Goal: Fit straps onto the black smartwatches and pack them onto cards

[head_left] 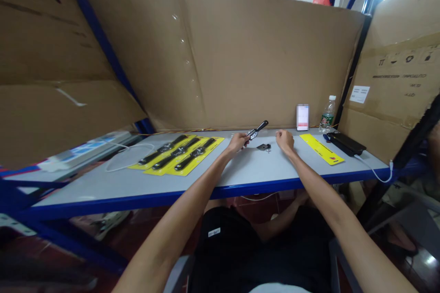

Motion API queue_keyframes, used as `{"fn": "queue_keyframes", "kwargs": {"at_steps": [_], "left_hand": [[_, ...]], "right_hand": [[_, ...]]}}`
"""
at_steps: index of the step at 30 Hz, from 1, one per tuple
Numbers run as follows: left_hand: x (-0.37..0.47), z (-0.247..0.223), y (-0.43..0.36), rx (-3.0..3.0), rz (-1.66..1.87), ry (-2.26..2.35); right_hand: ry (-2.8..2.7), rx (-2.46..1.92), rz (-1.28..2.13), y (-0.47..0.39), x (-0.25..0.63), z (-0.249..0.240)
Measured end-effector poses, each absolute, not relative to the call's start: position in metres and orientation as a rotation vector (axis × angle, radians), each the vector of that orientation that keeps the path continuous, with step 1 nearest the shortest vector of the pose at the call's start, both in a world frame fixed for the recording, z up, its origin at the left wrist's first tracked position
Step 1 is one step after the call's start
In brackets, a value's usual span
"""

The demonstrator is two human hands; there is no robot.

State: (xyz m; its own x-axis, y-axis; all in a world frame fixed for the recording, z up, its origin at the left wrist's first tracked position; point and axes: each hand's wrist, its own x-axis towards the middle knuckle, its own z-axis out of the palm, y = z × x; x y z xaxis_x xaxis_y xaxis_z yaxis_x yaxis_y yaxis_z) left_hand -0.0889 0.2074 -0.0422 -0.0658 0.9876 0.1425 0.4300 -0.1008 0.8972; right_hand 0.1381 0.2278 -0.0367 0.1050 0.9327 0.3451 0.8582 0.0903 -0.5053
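Note:
My left hand is closed around one end of a black-handled tool, whose other handle points up and to the right. On the table between my hands lie small dark metal parts. My right hand rests to the right of these parts, its fingers curled together; whatever they may hold is too small to make out. Several similar black tools on yellow cards lie to the left of my left hand. A single yellow card lies to the right of my right hand.
A phone stands upright against the cardboard at the back. A bottle and a black device with a white cable are at the right. Cardboard walls enclose the table; a white power strip sits far left.

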Motion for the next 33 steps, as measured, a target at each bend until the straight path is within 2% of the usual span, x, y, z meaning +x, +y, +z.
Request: {"fn": "queue_keyframes", "kwargs": {"at_steps": [7,13,24,33], "left_hand": [[-0.123,-0.052,0.191,1.887,0.763,2.193],[-0.111,-0.053,0.173,2.031,0.630,2.359],[-0.107,-0.053,0.170,2.273,0.582,2.329],[-0.110,-0.043,0.214,2.452,0.544,2.103]], "right_hand": [[-1.994,-1.681,0.188,0.227,0.135,-0.046],[-1.986,-1.714,0.118,0.228,0.137,-0.047],[-1.993,-1.760,0.111,0.226,0.138,-0.045],[-1.967,-1.742,0.087,0.229,0.139,-0.047]]}}
